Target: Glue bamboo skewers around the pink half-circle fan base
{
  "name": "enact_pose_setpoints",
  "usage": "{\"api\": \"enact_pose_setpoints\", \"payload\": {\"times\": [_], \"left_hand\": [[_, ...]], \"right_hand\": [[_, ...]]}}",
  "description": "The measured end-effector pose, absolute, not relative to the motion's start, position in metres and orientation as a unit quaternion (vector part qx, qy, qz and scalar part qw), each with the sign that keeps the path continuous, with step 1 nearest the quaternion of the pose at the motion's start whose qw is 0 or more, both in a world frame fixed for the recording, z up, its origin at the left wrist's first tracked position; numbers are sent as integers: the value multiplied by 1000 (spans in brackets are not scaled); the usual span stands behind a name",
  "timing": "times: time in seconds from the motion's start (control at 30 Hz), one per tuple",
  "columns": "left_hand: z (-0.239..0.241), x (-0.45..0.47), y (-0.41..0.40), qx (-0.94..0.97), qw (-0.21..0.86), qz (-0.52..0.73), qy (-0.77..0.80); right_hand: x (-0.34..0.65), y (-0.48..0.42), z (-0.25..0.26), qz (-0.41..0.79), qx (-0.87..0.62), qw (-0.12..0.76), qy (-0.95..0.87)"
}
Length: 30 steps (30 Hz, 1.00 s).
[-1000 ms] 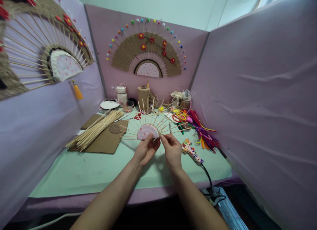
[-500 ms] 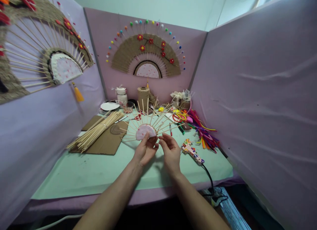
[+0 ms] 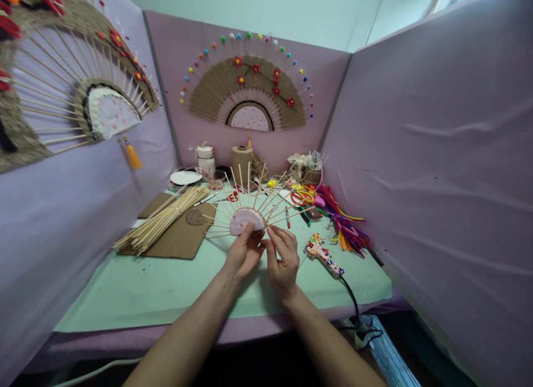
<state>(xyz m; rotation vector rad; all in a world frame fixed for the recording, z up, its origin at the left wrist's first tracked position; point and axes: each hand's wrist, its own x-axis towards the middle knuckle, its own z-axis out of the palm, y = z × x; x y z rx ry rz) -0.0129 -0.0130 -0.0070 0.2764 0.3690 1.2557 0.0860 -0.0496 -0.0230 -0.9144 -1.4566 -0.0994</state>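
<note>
A small fan frame (image 3: pixel 241 221) is held up over the middle of the table, its half-round white base patterned with pinkish spots. Thin wooden sticks spread out from the curved edge. My left hand (image 3: pixel 245 252) grips the base from below, thumb across its front and fingers behind. At the base's right corner is my right hand (image 3: pixel 283 259), its index fingertip touching the edge near the lowest right stick. The right thumb is bent inward; whether something thin lies between those fingers I cannot make out.
A bundle of sticks (image 3: pixel 166 217) lies on cardboard (image 3: pixel 183 248) at left. To the right are a corded glue gun (image 3: pixel 325 255) and colourful pipe cleaners (image 3: pixel 343 226). A twine spool (image 3: pixel 242 162) and white jar (image 3: pixel 205 160) stand behind. A finished fan (image 3: pixel 208 95) hangs on the back panel.
My right hand has turned and its fingers have come up against the base's right corner. My left hand keeps its hold on the fan frame.
</note>
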Motion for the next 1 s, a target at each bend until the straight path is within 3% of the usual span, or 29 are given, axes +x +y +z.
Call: {"api": "enact_pose_setpoints", "payload": {"times": [0.3, 0.67, 1.0], "left_hand": [[-6, -10, -17, 171, 729, 630, 205], [-1, -13, -16, 138, 762, 601, 199], [0, -11, -20, 177, 712, 644, 218]], "right_hand": [[88, -54, -18, -58, -411, 653, -634], [91, -55, -22, -27, -405, 666, -626], [88, -55, -21, -40, -415, 650, -636]]}}
